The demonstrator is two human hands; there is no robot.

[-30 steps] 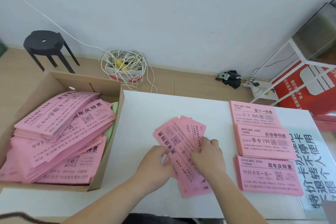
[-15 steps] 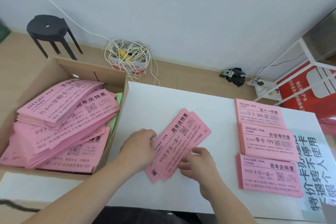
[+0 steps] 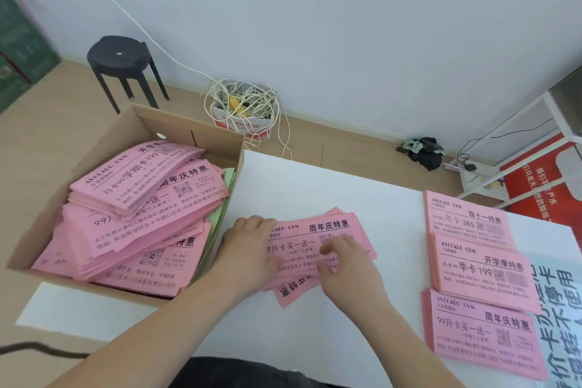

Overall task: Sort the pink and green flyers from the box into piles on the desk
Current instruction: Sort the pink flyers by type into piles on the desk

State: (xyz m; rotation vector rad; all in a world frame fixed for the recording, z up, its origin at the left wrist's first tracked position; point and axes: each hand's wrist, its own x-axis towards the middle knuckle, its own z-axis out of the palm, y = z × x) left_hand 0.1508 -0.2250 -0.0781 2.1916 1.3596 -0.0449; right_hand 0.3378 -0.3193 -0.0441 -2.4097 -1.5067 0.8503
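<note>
Gripping the left end of a pink bundle (image 3: 333, 227) on the desk (image 3: 315, 186) with the left hand (image 3: 248, 249). Pinching its top layer with the right hand (image 3: 349, 274).

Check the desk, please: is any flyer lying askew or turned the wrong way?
Yes. In the bundle under the left hand and right hand, one pink flyer pokes out at the near edge, tilted, its print upside down. The three sorted piles read upright.
</note>
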